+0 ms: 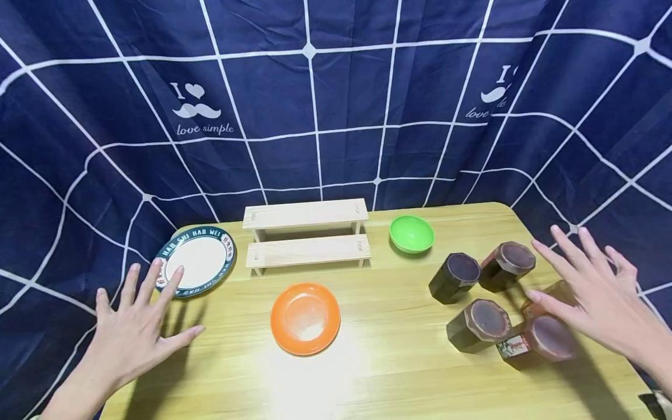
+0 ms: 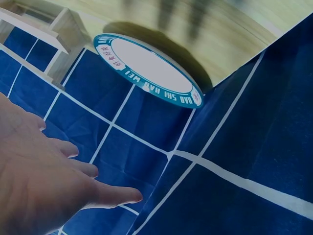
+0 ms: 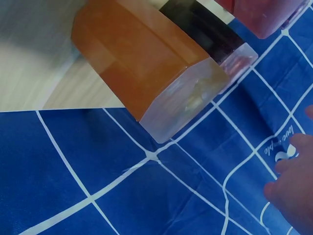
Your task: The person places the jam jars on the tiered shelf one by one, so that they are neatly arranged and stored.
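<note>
1. Dark blue cloth (image 1: 278,87) with white grid lines and printed lettering hangs behind the table and down both sides.
2. The table (image 1: 394,303), pale wood grain, has a bright glare toward its near edge.
3. The stand (image 1: 310,249), light wood, sits at the back of the table, left of middle: two steps, the rear one higher.
4. The left hand (image 1: 133,332) is wide open, fingers spread and thumb out, with nothing in its hold. It hovers by the table's left side; the left wrist view shows its fingers apart from the white plate.
5. The right hand (image 1: 604,297) is also spread wide and holds nothing, raised over the right side, just above the jars.
6. The white plate (image 1: 199,262), teal-rimmed and lettered, lies at the far left corner, left of the stand.
7. The orange plate (image 1: 305,318) lies in front of the stand, near the middle.
8. Five jars (image 1: 479,326) stand grouped at the right, their sides faceted. One is amber, partly hidden by the right hand in the head view; the nearest bears a label.
9. The green bowl (image 1: 412,233) sits right of the stand, beyond the jars.
</note>
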Tool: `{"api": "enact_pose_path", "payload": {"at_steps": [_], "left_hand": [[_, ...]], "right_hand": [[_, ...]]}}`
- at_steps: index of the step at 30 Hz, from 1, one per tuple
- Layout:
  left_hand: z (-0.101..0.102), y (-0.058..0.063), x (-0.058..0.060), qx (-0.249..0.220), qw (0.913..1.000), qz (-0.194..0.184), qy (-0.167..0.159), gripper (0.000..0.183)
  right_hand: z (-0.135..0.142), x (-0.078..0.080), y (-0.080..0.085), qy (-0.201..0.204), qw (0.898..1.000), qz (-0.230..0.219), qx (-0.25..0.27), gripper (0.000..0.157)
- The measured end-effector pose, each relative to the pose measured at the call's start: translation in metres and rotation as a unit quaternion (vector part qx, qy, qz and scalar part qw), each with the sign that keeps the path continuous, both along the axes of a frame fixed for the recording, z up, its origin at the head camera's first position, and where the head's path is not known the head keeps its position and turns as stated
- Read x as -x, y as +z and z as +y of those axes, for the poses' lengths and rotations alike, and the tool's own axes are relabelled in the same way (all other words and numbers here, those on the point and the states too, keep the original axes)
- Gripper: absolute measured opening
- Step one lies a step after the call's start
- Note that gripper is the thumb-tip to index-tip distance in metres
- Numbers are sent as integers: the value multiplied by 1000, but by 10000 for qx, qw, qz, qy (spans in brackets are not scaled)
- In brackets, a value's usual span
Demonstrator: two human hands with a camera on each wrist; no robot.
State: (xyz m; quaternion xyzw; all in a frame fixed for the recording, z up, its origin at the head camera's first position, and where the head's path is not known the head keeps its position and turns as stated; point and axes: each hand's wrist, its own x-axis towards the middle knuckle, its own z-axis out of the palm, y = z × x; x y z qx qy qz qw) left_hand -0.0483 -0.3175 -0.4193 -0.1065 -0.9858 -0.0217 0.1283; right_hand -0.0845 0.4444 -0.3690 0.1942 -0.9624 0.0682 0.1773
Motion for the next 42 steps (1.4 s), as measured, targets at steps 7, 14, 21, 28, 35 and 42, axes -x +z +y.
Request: {"api": "enact_pose_path", "payload": {"at_steps": [7, 14, 21, 28, 35, 42], "left_hand": [[1, 1, 2, -52, 10000, -28, -7, 125], [3, 1, 5, -108, 9999, 2, -45, 124], [7, -2, 15, -210, 9994, 172, -209, 125], [22, -9, 32, -1424, 9891, 188, -328, 118], [46, -14, 55, -2840, 9567, -612, -177, 110], [57, -23, 77, -3632, 9251, -1039, -374, 109]], "right_hand": [[4, -4, 1, -166, 9998, -74, 36, 97], [8, -8, 0, -139, 9984, -72, 537, 95], [21, -19, -12, -216, 9954, 49, 936, 93], [37, -25, -30, -323, 9796, 308, 1958, 79], [51, -36, -44, -765, 9607, 128, 2664, 80], [61, -41, -61, -761, 9420, -130, 3267, 84]]}}
